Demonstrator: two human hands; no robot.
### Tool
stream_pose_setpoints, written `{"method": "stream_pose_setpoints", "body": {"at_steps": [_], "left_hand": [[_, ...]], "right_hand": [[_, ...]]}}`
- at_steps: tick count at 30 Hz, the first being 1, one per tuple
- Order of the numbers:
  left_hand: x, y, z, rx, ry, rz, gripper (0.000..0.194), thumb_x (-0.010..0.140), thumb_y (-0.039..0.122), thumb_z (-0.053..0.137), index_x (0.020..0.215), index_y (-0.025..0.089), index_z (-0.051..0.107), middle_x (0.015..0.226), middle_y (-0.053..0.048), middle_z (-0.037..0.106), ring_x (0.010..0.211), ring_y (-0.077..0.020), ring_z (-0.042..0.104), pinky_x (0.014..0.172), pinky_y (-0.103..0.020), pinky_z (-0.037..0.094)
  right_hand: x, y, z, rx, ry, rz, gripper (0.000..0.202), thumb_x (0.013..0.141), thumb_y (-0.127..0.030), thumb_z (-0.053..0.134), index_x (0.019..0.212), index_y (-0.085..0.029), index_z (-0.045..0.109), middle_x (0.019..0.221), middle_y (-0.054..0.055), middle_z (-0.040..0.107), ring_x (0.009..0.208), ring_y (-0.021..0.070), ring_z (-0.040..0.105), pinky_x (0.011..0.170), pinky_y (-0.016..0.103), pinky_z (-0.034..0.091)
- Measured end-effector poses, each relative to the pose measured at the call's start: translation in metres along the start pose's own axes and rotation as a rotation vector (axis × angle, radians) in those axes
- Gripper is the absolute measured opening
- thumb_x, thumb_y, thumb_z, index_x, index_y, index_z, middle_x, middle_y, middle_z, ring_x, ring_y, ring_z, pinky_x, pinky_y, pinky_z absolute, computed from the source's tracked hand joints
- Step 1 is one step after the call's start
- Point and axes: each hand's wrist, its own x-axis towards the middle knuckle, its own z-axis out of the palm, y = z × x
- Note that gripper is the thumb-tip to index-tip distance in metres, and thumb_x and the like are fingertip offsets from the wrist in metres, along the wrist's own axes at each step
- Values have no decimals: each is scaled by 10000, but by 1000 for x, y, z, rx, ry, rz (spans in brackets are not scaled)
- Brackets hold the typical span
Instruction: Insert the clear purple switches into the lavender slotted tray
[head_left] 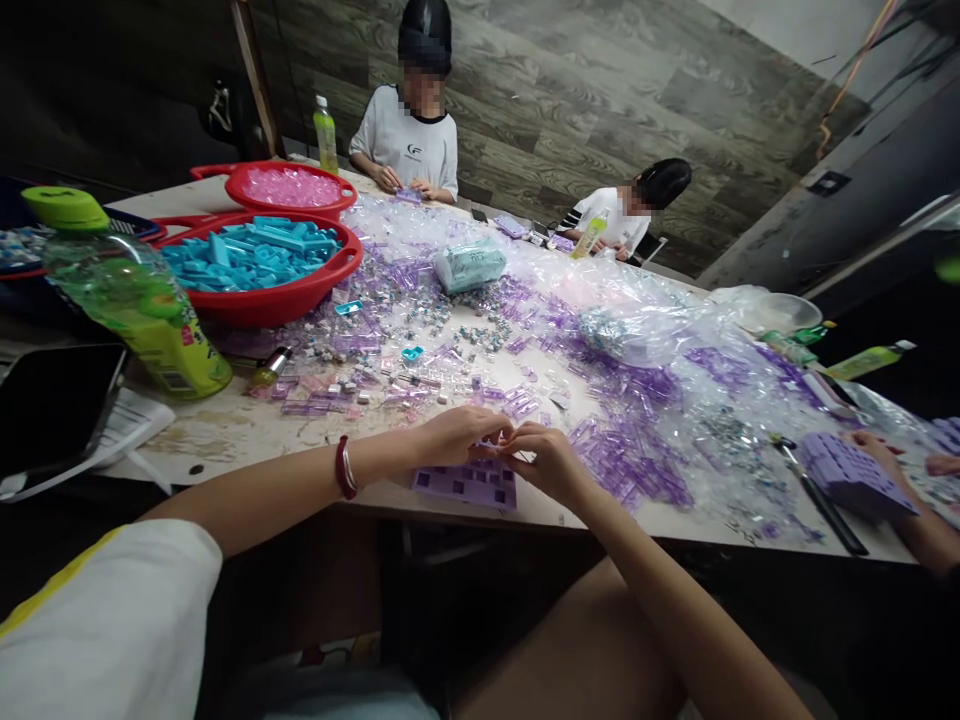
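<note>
A flat purple plate with square holes (469, 484) lies at the table's near edge, below both hands. My left hand (463, 436) is over its upper edge, fingers bent and pressed together. My right hand (545, 458) meets it from the right, with thumb and index finger pinched. The fingertips of both hands come together around something small and pale, too small to name. Just beyond the hands lie loose clear-purple pieces (517, 402). A larger heap of purple strips (637, 460) spreads to the right of my right hand.
Red baskets of blue parts (277, 300) and pink parts (349, 196) stand at the left, near a green-capped bottle (161, 320) and a phone (60, 400). A teal packet (471, 266) lies mid-table. A black-handled hammer (825, 505) and another person's hand (881, 450) are at the right. Two people sit opposite.
</note>
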Motion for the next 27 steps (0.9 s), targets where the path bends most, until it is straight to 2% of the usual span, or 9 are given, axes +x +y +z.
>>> {"method": "stream_pose_setpoints", "body": {"at_steps": [7,14,18,22,25,27], "left_hand": [[1,0,-1,18,-21,10,218,820,96,565,1014,165,494,877,-44,626,788,-157,583,685,-238,403],[0,-5,2,15,-49,23,128,868,180,510,982,163,455,865,-46,599,766,-154,563,673,-248,406],[-2,-12,7,-55,-5,18,233,871,256,531,1033,165,391,821,-27,581,722,-140,549,639,-241,405],[-2,-12,5,-76,10,3,248,871,285,533,1022,170,375,834,-28,568,741,-141,550,648,-248,413],[-2,-10,3,-63,1,-7,278,861,284,543,1044,180,363,848,-24,559,750,-142,549,654,-255,425],[-3,-10,4,-72,6,11,334,861,268,544,1106,180,335,844,-21,563,746,-140,553,670,-264,440]], "right_hand": [[4,2,-3,16,-55,89,89,739,-112,685,711,-191,714,712,49,693,648,156,633,626,256,486],[7,-6,0,-58,-108,92,170,720,-27,639,646,-176,674,717,48,682,683,160,624,669,263,470],[17,-12,-1,-161,-222,147,197,674,22,632,636,-166,677,742,56,685,722,170,621,681,259,452],[29,-17,-3,-235,-347,215,188,682,17,617,630,-155,675,720,55,687,662,162,605,613,246,410],[30,-17,-2,-260,-361,203,190,706,5,606,605,-146,658,700,60,676,637,158,595,588,246,396],[26,-15,-2,-227,-322,161,183,722,-3,606,631,-148,670,701,60,672,657,162,601,615,253,417]]}}
